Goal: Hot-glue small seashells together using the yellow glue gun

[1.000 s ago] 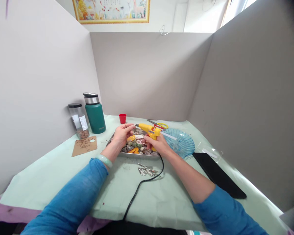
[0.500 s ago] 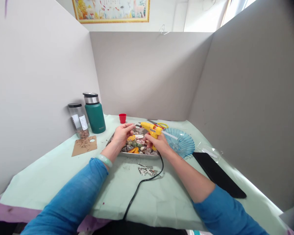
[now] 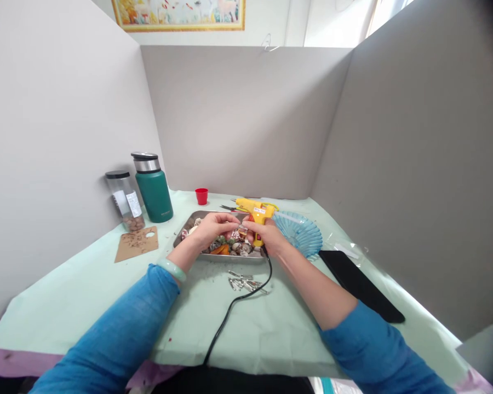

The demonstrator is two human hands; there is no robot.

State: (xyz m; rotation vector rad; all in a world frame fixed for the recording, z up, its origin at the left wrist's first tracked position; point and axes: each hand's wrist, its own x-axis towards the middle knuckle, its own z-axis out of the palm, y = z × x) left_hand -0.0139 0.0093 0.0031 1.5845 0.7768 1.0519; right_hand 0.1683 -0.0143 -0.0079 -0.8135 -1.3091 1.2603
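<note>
Two-handed — left hand (image 3: 212, 228) curled over tray (image 3: 183, 230), right hand (image 3: 268, 239) clasping glue gun (image 3: 252, 207).

Plain grey partitions box in a work table: a left panel (image 3: 66, 109), a far panel (image 3: 238, 120) and a right panel (image 3: 414, 164) that meet at the far corners. A pale green cover (image 3: 86, 295) is spread over the table, with a strip of purple cloth (image 3: 8, 364) showing at its near left edge. Above the far panel a white wall (image 3: 324, 22) carries a gold-framed picture (image 3: 176, 13). Daylight enters from a window (image 3: 388, 13) at the far right.
</note>
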